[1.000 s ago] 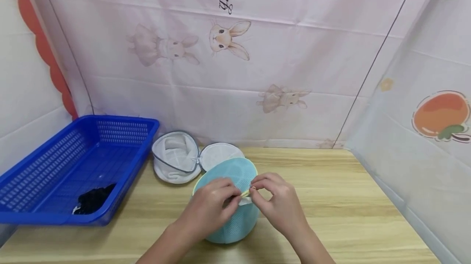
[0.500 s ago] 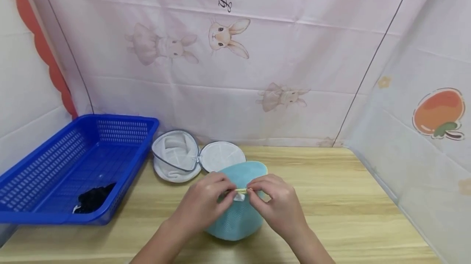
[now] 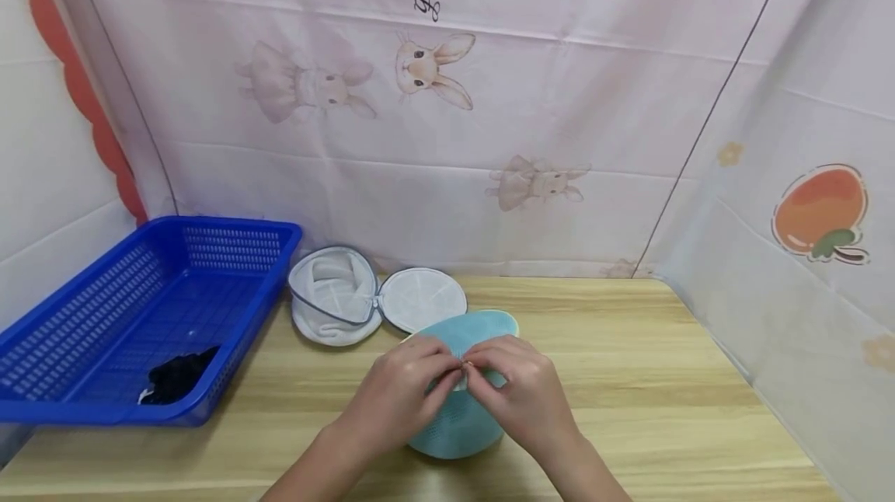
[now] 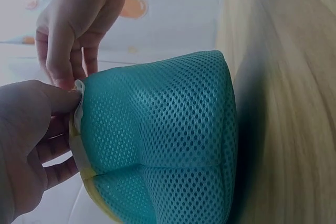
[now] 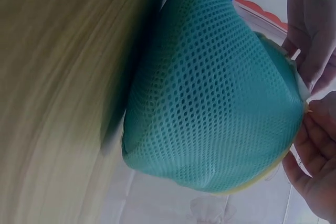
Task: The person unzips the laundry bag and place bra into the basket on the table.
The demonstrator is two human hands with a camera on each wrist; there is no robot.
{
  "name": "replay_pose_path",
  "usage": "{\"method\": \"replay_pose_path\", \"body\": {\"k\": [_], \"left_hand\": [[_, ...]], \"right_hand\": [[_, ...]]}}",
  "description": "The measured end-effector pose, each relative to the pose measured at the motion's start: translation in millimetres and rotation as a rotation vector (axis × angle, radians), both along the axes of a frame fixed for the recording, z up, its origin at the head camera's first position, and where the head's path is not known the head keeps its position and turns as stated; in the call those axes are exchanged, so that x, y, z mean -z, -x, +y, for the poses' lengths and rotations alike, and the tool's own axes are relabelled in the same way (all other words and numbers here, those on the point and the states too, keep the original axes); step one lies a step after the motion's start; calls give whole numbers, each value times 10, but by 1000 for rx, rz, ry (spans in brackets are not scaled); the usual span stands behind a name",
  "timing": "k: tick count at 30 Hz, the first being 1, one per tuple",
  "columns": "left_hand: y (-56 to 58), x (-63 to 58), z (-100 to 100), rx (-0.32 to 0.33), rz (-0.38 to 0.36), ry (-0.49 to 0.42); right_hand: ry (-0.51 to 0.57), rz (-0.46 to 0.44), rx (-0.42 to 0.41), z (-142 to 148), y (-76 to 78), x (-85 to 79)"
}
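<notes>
Head view: pinches the edge of a teal mesh bag (image 3: pixel 454 430) with left hand (image 3: pixel 402 389) and right hand (image 3: pixel 526 392), close together at lower centre, below right of a white mesh bag (image 3: pixel 332 331). Left wrist view: grips the teal bag's yellow trim (image 4: pixel 97 199) at left. Right wrist view: pinches the same edge at far right.

The head camera is looking forward and down across the wooden table (image 3: pixel 643 378); two wrist cameras, turned sideways, are facing the teal mesh bag (image 4: pixel 168 114) up close from opposite sides, sharing bag and table.
</notes>
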State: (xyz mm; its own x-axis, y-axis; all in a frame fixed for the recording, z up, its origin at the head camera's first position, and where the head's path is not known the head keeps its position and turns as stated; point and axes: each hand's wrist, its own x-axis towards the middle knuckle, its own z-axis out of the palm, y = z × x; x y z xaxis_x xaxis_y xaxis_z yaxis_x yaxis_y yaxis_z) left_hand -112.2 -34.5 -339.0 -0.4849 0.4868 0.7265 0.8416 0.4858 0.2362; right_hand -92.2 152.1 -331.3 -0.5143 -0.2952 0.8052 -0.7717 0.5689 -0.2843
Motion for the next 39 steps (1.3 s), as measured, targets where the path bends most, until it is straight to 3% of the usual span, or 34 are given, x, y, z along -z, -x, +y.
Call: {"method": "replay_pose_path", "body": {"k": [5, 17, 30, 39], "left_hand": [[11, -9, -26, 5, 16, -6], [38, -31, -98, -40, -33, 9], [-9, -32, -28, -22, -5, -4], [-11, -34, -29, -26, 6, -7]], "right_hand": [[-16, 27, 36, 25, 18, -1], [-12, -3, 95, 80, 29, -7], [5, 35, -7, -20, -5, 12], [-5, 40, 18, -22, -4, 25]]}}
